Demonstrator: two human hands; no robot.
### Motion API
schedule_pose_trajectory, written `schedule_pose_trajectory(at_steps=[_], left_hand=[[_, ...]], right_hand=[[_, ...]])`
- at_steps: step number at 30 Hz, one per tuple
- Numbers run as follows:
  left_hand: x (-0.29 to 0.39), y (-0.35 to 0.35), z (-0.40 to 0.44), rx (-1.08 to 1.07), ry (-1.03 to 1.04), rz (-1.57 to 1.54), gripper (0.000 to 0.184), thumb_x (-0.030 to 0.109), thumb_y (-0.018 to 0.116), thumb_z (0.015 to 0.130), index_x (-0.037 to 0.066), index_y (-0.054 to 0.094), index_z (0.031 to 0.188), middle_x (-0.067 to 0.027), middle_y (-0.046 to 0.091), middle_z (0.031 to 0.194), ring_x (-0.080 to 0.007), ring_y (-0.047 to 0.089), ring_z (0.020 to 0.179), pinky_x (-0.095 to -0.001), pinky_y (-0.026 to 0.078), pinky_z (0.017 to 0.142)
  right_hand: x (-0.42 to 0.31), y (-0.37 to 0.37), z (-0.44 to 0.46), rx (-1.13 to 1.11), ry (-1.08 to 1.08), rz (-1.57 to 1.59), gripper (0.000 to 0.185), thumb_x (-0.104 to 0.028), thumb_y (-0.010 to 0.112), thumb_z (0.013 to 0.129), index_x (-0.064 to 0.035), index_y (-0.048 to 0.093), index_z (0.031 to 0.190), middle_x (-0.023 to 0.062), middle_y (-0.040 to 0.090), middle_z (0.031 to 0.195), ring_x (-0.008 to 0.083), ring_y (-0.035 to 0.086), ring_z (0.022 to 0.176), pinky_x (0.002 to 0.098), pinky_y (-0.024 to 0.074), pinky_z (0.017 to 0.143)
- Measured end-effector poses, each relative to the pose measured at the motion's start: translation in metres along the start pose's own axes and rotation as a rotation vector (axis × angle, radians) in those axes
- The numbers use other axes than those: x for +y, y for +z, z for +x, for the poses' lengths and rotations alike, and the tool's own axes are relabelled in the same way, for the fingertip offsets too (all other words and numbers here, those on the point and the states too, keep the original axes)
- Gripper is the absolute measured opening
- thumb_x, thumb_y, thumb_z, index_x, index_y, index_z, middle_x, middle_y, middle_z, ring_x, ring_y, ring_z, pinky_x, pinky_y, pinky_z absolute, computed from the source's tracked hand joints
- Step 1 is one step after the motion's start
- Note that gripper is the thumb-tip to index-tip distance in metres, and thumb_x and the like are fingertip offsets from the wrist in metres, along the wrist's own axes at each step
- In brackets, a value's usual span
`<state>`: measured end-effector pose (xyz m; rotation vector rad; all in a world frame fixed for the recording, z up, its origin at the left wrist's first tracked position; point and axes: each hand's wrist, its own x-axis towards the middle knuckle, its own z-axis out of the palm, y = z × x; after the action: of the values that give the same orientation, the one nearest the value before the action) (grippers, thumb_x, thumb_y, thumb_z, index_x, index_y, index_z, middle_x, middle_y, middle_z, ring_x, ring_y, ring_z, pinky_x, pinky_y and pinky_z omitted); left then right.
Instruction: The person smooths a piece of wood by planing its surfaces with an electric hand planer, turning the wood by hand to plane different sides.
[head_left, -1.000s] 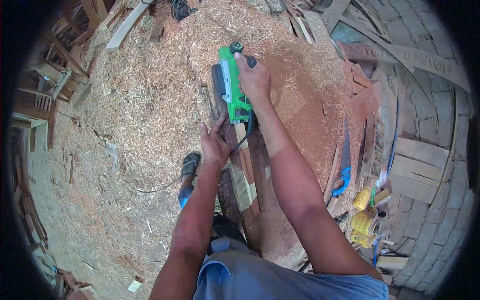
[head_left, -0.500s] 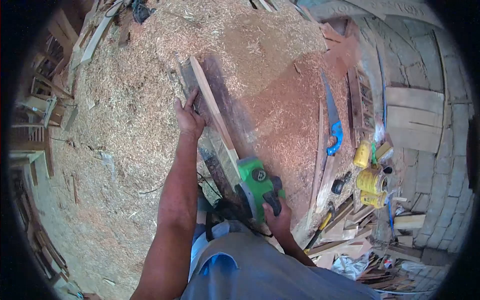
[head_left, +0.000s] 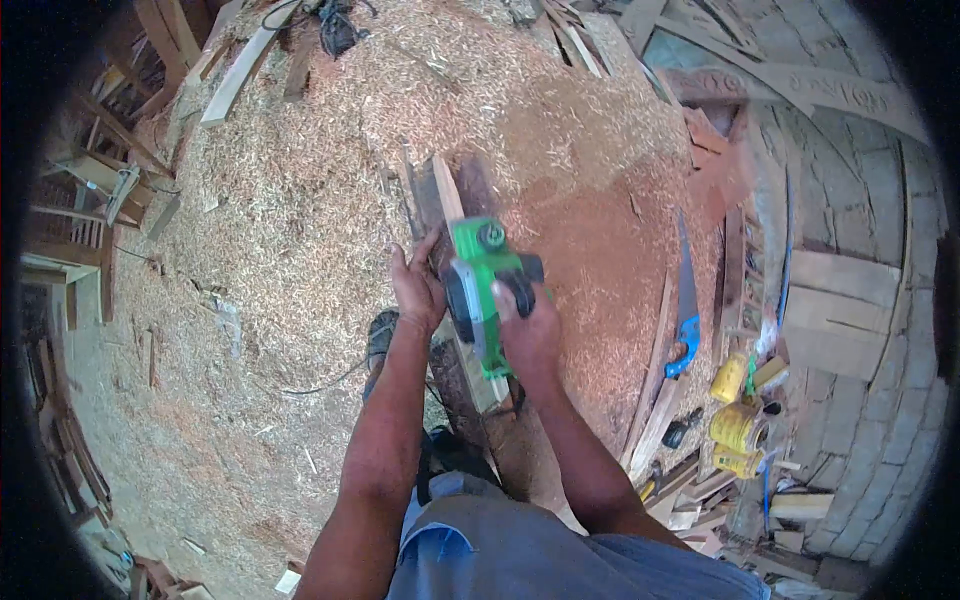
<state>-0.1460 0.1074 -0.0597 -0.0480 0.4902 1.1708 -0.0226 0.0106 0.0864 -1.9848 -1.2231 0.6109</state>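
Note:
My right hand (head_left: 530,340) is wrapped around the black rear handle of a green electric planer (head_left: 486,268). The planer sits on a long, pale wood strip (head_left: 446,188), covering its middle, and its near end (head_left: 493,392) shows behind the tool. Beneath the strip lies a dark, worn plank (head_left: 428,205). Just left of the planer, my left hand (head_left: 418,290) is at the plank's edge with thumb and fingers apart. Whether its fingertips press on the strip or the plank is hard to tell.
Wood shavings (head_left: 290,220) blanket the ground. To the right lie a blue-handled handsaw (head_left: 685,320), thin boards (head_left: 650,400) and yellow containers (head_left: 738,425). A dark shoe (head_left: 381,335) is beside my left forearm. A thin cable (head_left: 325,388) runs across the shavings. Further right stands a block wall (head_left: 905,330).
My right hand has pushed the planer forward along the strip, away from my body. My left hand is now close beside the planer, still spread. The whole view has shifted slightly.

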Motion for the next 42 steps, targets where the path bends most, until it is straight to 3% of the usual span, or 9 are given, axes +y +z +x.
schedule_pose_trajectory(at_steps=[10, 11, 13, 17, 18, 24, 39, 41, 42], left_hand=[[-0.001, -0.003, 0.0, 0.04, -0.039, -0.138, 0.09, 0.071, 0.028, 0.108, -0.003, 0.053, 0.152, -0.0189, 0.056, 0.154, -0.0345, 0.053, 0.14, -0.0491, 0.039, 0.123], [-0.004, -0.011, 0.005, 0.031, -0.023, -0.139, 0.09, 0.071, 0.028, 0.109, -0.004, 0.053, 0.151, -0.0188, 0.056, 0.154, -0.0344, 0.053, 0.14, -0.0485, 0.039, 0.122], [-0.002, 0.008, 0.002, 0.221, -0.022, -0.095, 0.089, 0.068, 0.024, 0.11, -0.005, 0.054, 0.151, -0.0198, 0.052, 0.158, -0.0344, 0.049, 0.145, -0.0462, 0.035, 0.125], [-0.006, -0.01, 0.009, 0.004, 0.023, 0.0, 0.087, 0.066, 0.022, 0.11, -0.003, 0.055, 0.152, -0.0213, 0.047, 0.162, -0.0369, 0.043, 0.15, -0.0475, 0.03, 0.128], [-0.005, -0.006, 0.008, 0.025, 0.017, 0.022, 0.087, 0.067, 0.022, 0.109, -0.002, 0.055, 0.152, -0.0214, 0.047, 0.162, -0.0374, 0.043, 0.149, -0.0482, 0.029, 0.128], [-0.002, 0.019, -0.013, 0.081, 0.003, 0.134, 0.088, 0.069, 0.025, 0.108, -0.001, 0.053, 0.154, -0.0211, 0.045, 0.164, -0.0395, 0.044, 0.149, -0.0505, 0.031, 0.127], [-0.005, -0.009, 0.002, 0.038, 0.045, 0.009, 0.093, 0.072, 0.026, 0.108, -0.005, 0.052, 0.153, -0.0207, 0.05, 0.16, -0.0364, 0.043, 0.15, -0.0468, 0.028, 0.129], [0.001, 0.003, -0.001, 0.123, -0.035, -0.081, 0.093, 0.072, 0.026, 0.108, -0.005, 0.054, 0.152, -0.0202, 0.051, 0.159, -0.0361, 0.045, 0.149, -0.0474, 0.029, 0.129], [0.002, 0.006, -0.002, 0.168, -0.079, -0.127, 0.092, 0.072, 0.026, 0.108, -0.004, 0.055, 0.151, -0.02, 0.052, 0.159, -0.036, 0.046, 0.148, -0.0478, 0.03, 0.128]], right_hand=[[-0.065, 0.093, 0.193, -0.076, -0.017, 0.122, 0.05, -0.048, 0.074, 0.098, 0.0011, 0.074, 0.106, 0.0258, 0.076, 0.095, 0.0439, 0.074, 0.086, 0.0517, 0.0575, 0.08], [-0.065, 0.087, 0.183, -0.066, -0.029, 0.132, 0.046, -0.046, 0.074, 0.099, -0.0002, 0.072, 0.101, 0.0187, 0.071, 0.084, 0.0346, 0.069, 0.074, 0.0465, 0.0543, 0.069], [-0.055, 0.066, 0.148, -0.042, -0.05, 0.144, 0.041, -0.042, 0.074, 0.101, -0.0027, 0.069, 0.09, 0.0046, 0.06, 0.061, 0.016, 0.06, 0.05, 0.0361, 0.0481, 0.049], [0.016, 0.001, 0.0, 0.081, -0.297, -0.056, 0.041, -0.039, 0.072, 0.102, 0.0014, 0.069, 0.106, 0.0123, 0.069, 0.077, 0.0237, 0.069, 0.065, 0.0419, 0.0553, 0.062], [0.03, -0.024, -0.05, -0.022, -0.092, -0.067, 0.036, -0.034, 0.071, 0.103, 0.0004, 0.07, 0.114, 0.0162, 0.074, 0.091, 0.0249, 0.073, 0.08, 0.0418, 0.0576, 0.074], [0.115, -0.104, -0.262, 0.005, 0.033, -0.123, 0.034, -0.026, 0.081, 0.094, -0.0005, 0.069, 0.113, 0.0113, 0.071, 0.078, 0.0201, 0.071, 0.068, 0.0388, 0.0566, 0.066], [-0.003, 0.016, 0.024, 0.015, -0.027, -0.043, 0.036, -0.031, 0.076, 0.1, 0.0018, 0.072, 0.114, 0.0191, 0.075, 0.089, 0.0306, 0.075, 0.086, 0.0445, 0.057, 0.08], [-0.03, 0.039, 0.073, 0.032, -0.092, 0.059, 0.045, -0.042, 0.076, 0.097, 0.0013, 0.072, 0.11, 0.0272, 0.074, 0.092, 0.0456, 0.074, 0.087, 0.0519, 0.0572, 0.078], [-0.037, 0.052, 0.1, 0.035, -0.084, 0.026, 0.039, -0.038, 0.077, 0.098, -0.0002, 0.073, 0.109, 0.019, 0.073, 0.084, 0.0329, 0.071, 0.075, 0.0453, 0.0555, 0.069]])
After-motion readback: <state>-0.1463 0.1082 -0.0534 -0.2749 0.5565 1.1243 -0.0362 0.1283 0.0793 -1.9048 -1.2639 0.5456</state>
